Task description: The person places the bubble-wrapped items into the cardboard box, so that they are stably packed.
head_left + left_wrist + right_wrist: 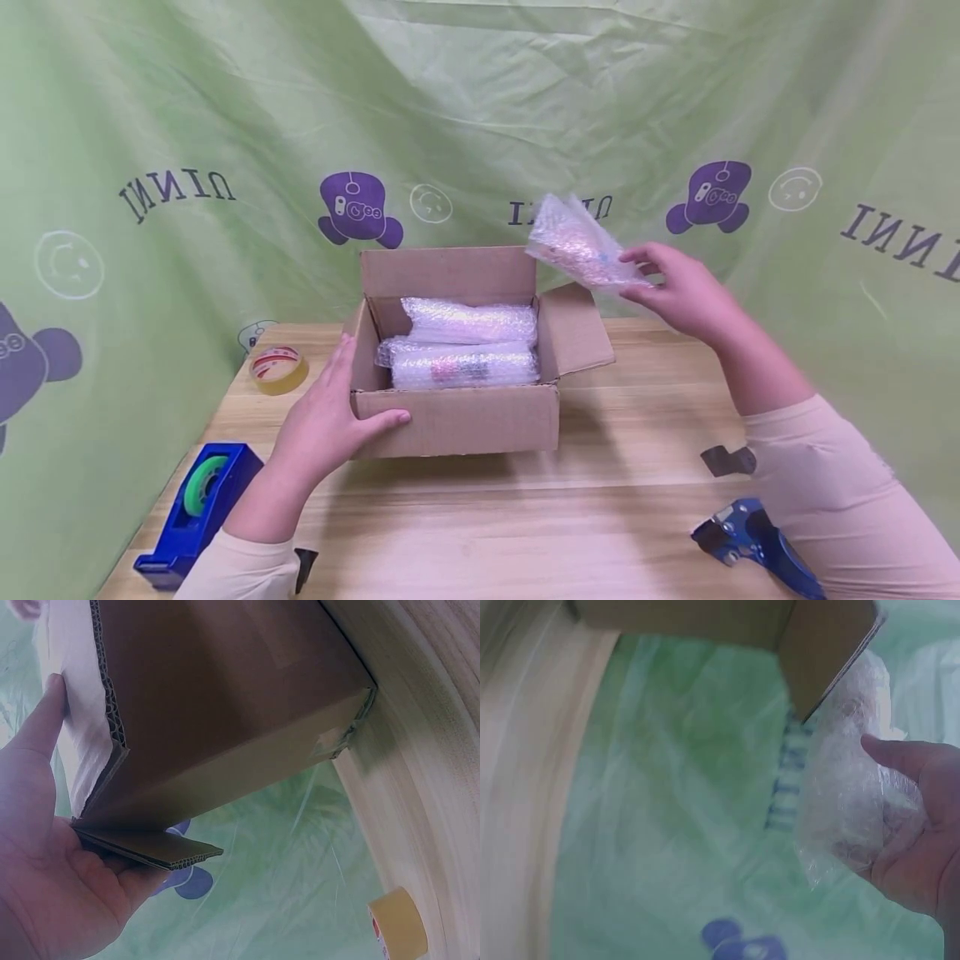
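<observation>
An open cardboard box (457,425) stands on the wooden table. My left hand (322,425) grips its left front corner, thumb on the front and fingers along the left side. In the left wrist view a side flap (150,847) lies between that hand's thumb and fingers. Inside the box are a rear bubble-wrapped bundle (472,321) and a front bubble-wrapped bundle (465,367), the front one showing red and dark patches. Above the right rear of the box, my right hand (686,292) pinches a bubble-wrapped packet (573,246) with something pinkish inside, too blurred to identify.
A roll of clear yellowish tape (279,371) lies left of the box. Nearer on the left is a blue tape dispenser (198,512) with a green core. At the right front lies a blue hand tool (753,537), partly behind the sleeve. A green printed curtain (480,108) hangs behind.
</observation>
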Demonstrator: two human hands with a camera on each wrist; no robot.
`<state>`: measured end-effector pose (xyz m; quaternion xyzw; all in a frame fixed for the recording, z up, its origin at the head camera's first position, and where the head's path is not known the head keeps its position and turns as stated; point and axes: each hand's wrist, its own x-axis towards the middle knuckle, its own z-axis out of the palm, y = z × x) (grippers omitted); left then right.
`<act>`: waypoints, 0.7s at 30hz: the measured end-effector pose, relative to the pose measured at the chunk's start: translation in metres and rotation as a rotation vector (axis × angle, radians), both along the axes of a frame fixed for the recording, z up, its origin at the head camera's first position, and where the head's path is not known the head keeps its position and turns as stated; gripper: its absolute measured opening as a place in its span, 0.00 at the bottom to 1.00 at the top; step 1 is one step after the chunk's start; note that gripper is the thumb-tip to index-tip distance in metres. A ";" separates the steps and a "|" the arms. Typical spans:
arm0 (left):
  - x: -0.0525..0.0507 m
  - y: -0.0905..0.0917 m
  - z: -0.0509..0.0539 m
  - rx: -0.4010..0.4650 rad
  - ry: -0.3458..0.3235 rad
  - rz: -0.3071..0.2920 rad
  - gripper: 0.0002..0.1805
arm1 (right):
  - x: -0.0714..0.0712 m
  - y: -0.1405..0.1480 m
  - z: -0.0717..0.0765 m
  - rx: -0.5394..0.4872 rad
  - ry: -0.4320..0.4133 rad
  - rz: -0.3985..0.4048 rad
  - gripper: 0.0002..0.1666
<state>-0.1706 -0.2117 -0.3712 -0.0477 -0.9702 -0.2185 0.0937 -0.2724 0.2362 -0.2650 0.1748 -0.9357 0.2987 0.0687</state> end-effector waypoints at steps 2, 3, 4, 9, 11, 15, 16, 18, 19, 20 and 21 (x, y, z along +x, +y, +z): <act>0.000 0.000 0.000 0.001 0.004 -0.002 0.73 | 0.004 -0.013 0.003 -0.025 0.008 0.043 0.28; 0.000 -0.001 0.000 0.000 0.007 -0.003 0.73 | 0.005 -0.020 0.004 -0.034 0.013 0.070 0.28; 0.000 -0.001 0.000 0.001 0.009 -0.005 0.73 | 0.006 -0.027 0.005 -0.042 0.019 0.095 0.27; 0.000 -0.002 -0.001 0.000 0.021 -0.010 0.72 | 0.012 -0.061 0.002 0.032 0.095 0.200 0.25; 0.000 -0.002 -0.002 0.000 0.022 -0.011 0.72 | 0.013 -0.074 0.001 0.093 0.137 0.227 0.24; 0.000 -0.001 -0.001 0.000 0.022 -0.009 0.72 | 0.012 -0.096 -0.004 0.190 0.193 0.284 0.21; 0.000 -0.001 -0.001 0.000 0.021 -0.009 0.72 | 0.011 -0.102 -0.007 0.204 0.198 0.298 0.20; 0.000 -0.001 -0.001 -0.001 0.016 -0.008 0.73 | 0.009 -0.110 -0.013 0.224 0.207 0.324 0.19; 0.000 -0.001 0.000 -0.001 0.014 -0.009 0.73 | 0.007 -0.114 -0.015 0.228 0.211 0.337 0.19; 0.000 -0.001 0.000 0.000 0.010 -0.009 0.73 | 0.006 -0.117 -0.018 0.227 0.214 0.349 0.19; 0.000 -0.001 0.000 0.001 0.007 -0.010 0.73 | 0.004 -0.120 -0.022 0.228 0.219 0.359 0.19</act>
